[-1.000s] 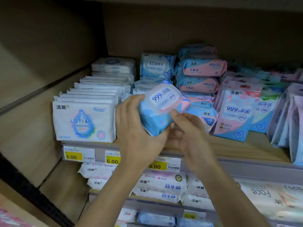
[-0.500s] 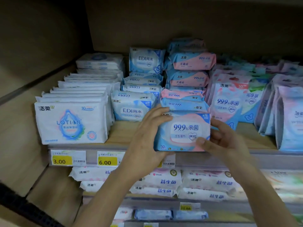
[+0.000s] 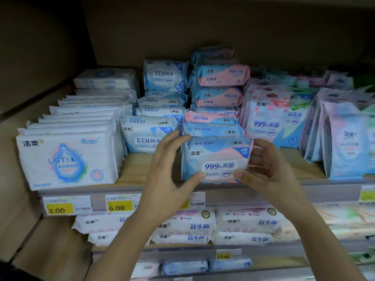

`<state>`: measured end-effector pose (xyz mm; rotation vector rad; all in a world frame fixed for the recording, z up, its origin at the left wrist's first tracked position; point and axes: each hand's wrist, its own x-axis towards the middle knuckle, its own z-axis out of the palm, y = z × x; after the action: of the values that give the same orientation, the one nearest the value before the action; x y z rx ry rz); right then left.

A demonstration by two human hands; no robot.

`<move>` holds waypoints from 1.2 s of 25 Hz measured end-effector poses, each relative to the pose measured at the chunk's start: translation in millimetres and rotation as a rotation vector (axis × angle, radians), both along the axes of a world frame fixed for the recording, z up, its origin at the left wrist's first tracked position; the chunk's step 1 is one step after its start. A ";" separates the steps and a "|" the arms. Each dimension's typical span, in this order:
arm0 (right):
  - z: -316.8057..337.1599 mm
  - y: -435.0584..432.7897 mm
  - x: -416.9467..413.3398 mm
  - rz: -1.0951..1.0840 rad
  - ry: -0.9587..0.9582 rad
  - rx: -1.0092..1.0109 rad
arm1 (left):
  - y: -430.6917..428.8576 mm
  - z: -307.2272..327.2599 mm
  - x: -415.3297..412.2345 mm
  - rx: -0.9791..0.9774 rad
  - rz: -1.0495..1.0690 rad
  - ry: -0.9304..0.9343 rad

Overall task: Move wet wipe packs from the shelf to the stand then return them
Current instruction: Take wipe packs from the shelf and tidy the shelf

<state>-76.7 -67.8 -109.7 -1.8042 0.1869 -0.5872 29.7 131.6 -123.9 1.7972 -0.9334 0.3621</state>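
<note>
A blue and pink wet wipe pack marked 99.9% stands upright at the front of the wooden shelf, before a row of like packs. My left hand holds its left side, with the thumb on the front face and the fingers at its top left corner. My right hand holds its right side, thumb on the front, fingers curled beside the right edge.
White LOTION packs fill the shelf's left. EDI packs sit just left of the held pack, pink and blue pouches to its right. Price tags line the shelf rail. A lower shelf holds more white packs.
The pack went from tilted in the air to upright on the shelf front. Both hands shifted to its sides and still hold it.
</note>
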 end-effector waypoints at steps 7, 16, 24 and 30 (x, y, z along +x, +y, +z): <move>-3.4 5.6 7.8 -0.124 -0.007 -0.145 | -4.1 5.9 -4.1 -0.102 0.002 0.217; -3.4 5.8 2.4 -0.138 0.006 -0.241 | -3.0 3.3 -13.3 -0.050 -0.003 0.243; -7.1 8.3 -14.5 -0.261 -0.007 -0.280 | 2.4 9.1 -27.7 -0.094 0.158 0.006; -13.4 9.5 -65.0 -0.535 -0.089 -0.438 | -9.7 8.4 -59.4 0.086 -0.101 -0.183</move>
<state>-141.7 -58.2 -123.1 -2.1530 0.5219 -1.1550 -29.8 121.9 -115.6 1.8084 -1.1788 0.4336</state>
